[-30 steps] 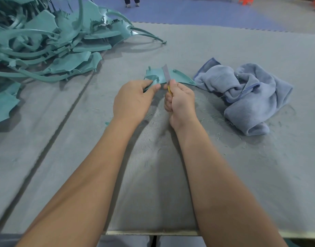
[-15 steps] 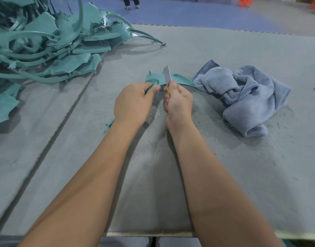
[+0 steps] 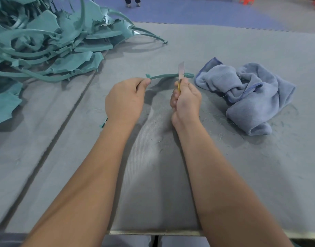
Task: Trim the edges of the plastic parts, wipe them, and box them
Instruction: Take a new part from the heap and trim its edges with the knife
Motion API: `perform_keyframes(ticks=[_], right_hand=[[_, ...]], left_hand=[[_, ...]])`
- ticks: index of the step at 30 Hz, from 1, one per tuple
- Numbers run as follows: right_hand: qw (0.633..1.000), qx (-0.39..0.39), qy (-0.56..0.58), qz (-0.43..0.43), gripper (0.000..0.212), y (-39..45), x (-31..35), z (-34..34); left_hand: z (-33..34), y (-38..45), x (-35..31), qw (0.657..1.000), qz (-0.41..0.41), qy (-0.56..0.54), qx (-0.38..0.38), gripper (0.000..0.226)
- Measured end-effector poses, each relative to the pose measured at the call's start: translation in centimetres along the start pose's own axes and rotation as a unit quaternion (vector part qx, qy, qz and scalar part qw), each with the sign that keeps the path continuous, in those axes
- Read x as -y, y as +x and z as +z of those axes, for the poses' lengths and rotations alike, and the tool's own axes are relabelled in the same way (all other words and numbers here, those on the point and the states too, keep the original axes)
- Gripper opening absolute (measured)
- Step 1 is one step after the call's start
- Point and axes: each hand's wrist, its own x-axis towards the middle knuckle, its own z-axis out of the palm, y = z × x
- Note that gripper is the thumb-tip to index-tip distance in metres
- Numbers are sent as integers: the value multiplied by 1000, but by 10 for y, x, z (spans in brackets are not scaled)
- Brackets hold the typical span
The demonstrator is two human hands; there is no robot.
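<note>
A grey worktop carries a big heap of teal plastic parts at its far left and a crumpled blue cloth on the right. Between them, the left hand has its grip clamped on the left end of a thin teal plastic part, pinched between thumb and fingers. The part arcs rightward, ending just beside the cloth. The right hand is fisted round a knife, whose upright blade crosses the part near its right end.
</note>
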Motion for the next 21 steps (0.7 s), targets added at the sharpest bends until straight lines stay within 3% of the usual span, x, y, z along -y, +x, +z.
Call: perform_keyframes(ticks=[8, 14, 17, 21], right_hand=[[999, -33, -21, -10, 35, 3, -3, 3], [985, -159, -3, -64, 40, 25, 23, -23], [986, -144, -5, -81, 36, 25, 29, -29], [986, -86, -95, -107, 26, 17, 26, -17]], left_hand=[[1, 1, 2, 1000, 12, 15, -1, 39], [-15, 9, 29, 998, -17, 28, -49, 41], [-16, 10, 33, 998, -17, 41, -53, 41], [-12, 6, 27, 996, 23, 67, -60, 41]])
